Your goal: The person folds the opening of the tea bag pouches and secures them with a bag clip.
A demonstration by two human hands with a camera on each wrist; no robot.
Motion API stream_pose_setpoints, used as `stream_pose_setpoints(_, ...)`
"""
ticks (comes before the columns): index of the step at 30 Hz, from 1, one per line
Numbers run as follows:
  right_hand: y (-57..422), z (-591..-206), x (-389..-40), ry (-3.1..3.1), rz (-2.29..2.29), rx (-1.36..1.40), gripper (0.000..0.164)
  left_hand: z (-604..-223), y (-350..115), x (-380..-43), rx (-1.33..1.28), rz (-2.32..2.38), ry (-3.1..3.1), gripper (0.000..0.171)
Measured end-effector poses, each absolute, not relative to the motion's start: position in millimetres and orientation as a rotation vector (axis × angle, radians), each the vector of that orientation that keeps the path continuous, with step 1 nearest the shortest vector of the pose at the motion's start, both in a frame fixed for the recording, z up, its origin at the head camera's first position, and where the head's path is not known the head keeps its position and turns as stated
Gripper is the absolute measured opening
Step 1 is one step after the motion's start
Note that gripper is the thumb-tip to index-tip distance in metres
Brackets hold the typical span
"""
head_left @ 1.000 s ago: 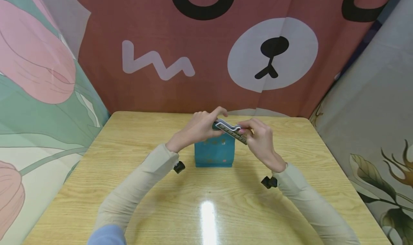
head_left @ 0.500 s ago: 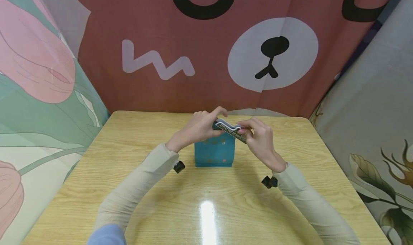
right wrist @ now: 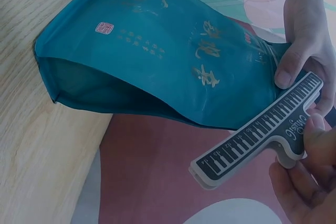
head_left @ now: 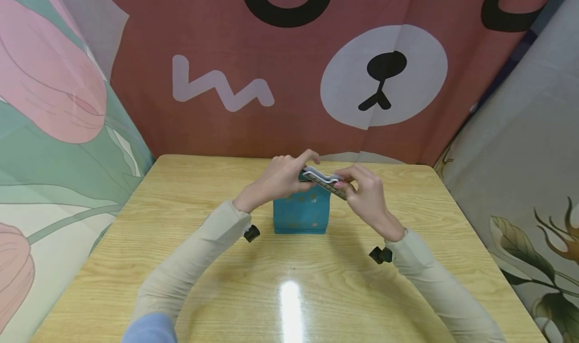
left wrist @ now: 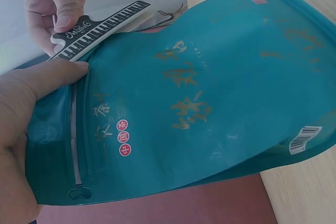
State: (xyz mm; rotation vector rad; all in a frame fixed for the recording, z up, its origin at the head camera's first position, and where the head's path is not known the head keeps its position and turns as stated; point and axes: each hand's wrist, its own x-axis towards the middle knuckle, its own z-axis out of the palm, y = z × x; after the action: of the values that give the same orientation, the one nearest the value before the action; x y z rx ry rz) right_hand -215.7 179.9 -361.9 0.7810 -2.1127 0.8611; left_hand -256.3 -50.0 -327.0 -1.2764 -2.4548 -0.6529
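A teal bag [head_left: 301, 215] with gold characters stands on the table, its base toward me. My left hand [head_left: 280, 177] grips its folded top; the thumb [left wrist: 63, 77] presses on the fold in the left wrist view. A long bag clip [right wrist: 257, 129] with a piano-key pattern and "Music" lettering lies slantwise along that top edge. My right hand [head_left: 367, 195] pinches the clip's handles between thumb and fingers. The clip's far end meets my left thumb. Whether the bag's edge sits between the clip's two halves, I cannot tell.
The wooden table [head_left: 203, 293] reaches back to a curtain [head_left: 289, 107] with a bear's face. Patterned cloths hang at the left [head_left: 50, 107] and right [head_left: 520, 147]. A small black wrist camera [head_left: 251, 233] is strapped on each sleeve.
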Motion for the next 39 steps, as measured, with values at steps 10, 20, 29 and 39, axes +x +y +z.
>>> stream_pose_setpoints(10,181.1,-366.6,-217.6,-2.064,0.838,0.809,0.022,-329.0,-49.3,-256.5,-1.28,-0.639,-2.443,0.046)
stream_pose_setpoints(20,179.4,-365.8,-217.8,-2.067,0.827,0.808,0.019,-329.5,-48.7,-256.5,-1.26,-0.637,-2.445,0.045)
stream_pose_setpoints(29,177.7,-368.3,-219.2,-2.036,0.796,0.816,0.016,-329.0,-49.3,-255.6,-1.273,-0.624,-2.451,0.044)
stream_pose_setpoints(39,178.8,-367.0,-218.5,-2.039,0.805,0.823,0.016,-327.9,-48.2,-256.0,-1.277,-0.607,-2.454,0.042)
